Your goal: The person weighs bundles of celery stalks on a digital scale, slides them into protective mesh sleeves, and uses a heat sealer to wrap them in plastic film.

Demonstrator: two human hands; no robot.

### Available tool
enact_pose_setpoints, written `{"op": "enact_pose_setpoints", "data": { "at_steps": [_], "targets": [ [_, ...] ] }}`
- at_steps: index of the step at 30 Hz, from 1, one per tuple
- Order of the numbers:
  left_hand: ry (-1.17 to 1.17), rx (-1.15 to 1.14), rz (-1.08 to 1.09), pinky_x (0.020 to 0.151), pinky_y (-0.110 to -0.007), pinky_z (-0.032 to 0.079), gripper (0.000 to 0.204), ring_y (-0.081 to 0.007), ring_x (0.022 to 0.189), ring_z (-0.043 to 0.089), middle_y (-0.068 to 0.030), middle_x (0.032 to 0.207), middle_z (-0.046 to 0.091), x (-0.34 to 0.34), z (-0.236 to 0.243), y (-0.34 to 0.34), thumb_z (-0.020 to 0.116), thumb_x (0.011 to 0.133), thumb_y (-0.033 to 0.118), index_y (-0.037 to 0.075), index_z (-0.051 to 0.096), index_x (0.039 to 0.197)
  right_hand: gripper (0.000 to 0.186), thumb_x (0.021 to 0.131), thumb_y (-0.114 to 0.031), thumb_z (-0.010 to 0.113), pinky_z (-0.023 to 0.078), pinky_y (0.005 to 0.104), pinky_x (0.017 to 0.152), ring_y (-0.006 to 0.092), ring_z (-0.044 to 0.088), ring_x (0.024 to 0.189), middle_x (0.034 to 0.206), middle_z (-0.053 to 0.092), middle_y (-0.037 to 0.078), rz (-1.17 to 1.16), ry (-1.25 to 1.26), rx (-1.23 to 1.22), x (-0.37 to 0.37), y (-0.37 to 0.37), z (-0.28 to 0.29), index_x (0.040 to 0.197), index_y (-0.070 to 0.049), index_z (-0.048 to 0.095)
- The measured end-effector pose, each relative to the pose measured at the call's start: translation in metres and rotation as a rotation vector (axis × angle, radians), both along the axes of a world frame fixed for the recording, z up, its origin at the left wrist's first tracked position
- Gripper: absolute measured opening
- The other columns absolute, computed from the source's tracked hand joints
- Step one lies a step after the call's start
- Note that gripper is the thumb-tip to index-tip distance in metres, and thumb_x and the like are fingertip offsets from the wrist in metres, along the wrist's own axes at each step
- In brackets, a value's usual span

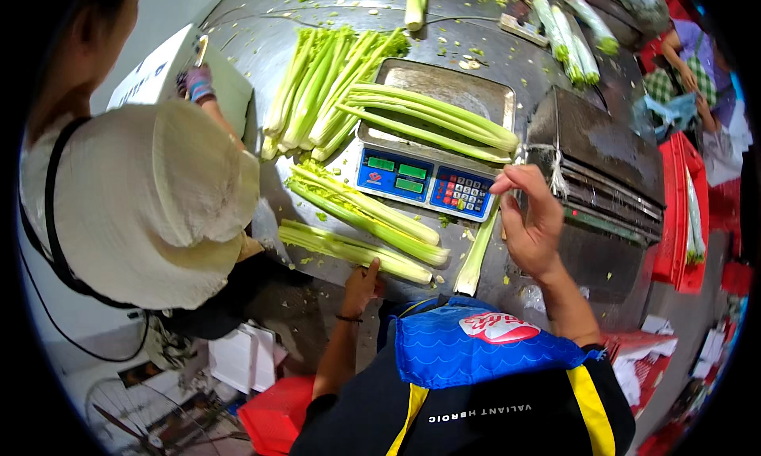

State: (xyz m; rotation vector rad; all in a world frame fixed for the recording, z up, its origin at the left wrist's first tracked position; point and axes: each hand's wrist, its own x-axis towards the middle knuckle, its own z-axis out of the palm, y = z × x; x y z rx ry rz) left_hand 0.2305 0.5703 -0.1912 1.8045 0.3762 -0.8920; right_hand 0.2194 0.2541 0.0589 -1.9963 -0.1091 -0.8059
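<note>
My left hand [363, 288] is at the near table edge, its fingers closed on the side of a pale green celery bunch [357, 251]. Just beyond it lies another celery bunch [369, 212]. My right hand [535, 218] is raised beside the scale's keypad, fingers bent and apart, with nothing visible in it. More celery [440, 119] rests across the metal pan of the blue-and-white digital scale [432, 185]. Below the right hand a single celery stalk [476, 258] points toward me. A large heap of celery [317, 91] sits left of the pan.
At left a person in a pale hat [151, 210] leans in, a gloved hand [196, 83] at a white foam box [174, 72]. A dark metal machine [598, 163] stands right of the scale. Wrapped celery [567, 40] lies at the far right, beyond a red crate [678, 242].
</note>
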Motion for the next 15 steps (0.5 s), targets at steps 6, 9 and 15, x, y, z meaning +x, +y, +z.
{"op": "enact_pose_setpoints", "data": {
  "at_steps": [6, 9, 15],
  "targets": [
    [-0.416, 0.53, -0.695, 0.054, -0.039, 0.048, 0.053, -0.0302, 0.06, 0.064, -0.0124, 0.063, 0.063, 0.008, 0.051, -0.008, 0.062, 0.087, 0.054, 0.005, 0.06, 0.069, 0.027, 0.083, -0.006, 0.056, 0.048, 0.0316, 0.076, 0.0204, 0.059, 0.089, 0.092, 0.063, 0.006, 0.464, -0.361, -0.399, -0.042, 0.01, 0.148, 0.108, -0.008, 0.063],
    [-0.767, 0.38, -0.556, 0.057, -0.043, 0.047, 0.03, -0.0345, 0.065, 0.063, -0.0126, 0.068, 0.062, 0.035, 0.08, -0.028, 0.068, 0.086, 0.033, 0.005, 0.059, 0.084, 0.023, 0.087, -0.015, 0.054, 0.046, 0.0295, 0.074, 0.0173, 0.057, 0.09, 0.093, 0.062, 0.003, 0.328, -0.41, -0.54, -0.076, -0.007, 0.145, 0.107, -0.012, 0.063],
    [-1.262, 0.1, -0.517, 0.063, -0.037, 0.049, 0.018, -0.0304, 0.072, 0.061, -0.0136, 0.085, 0.062, 0.133, 0.119, -0.117, 0.067, 0.085, 0.007, 0.003, 0.059, 0.1, 0.022, 0.096, -0.033, 0.048, 0.044, 0.0252, 0.07, 0.011, 0.053, 0.091, 0.094, 0.06, -0.003, -0.137, -0.599, -0.767, -0.111, -0.03, 0.146, 0.105, -0.019, 0.063]
  ]
}}
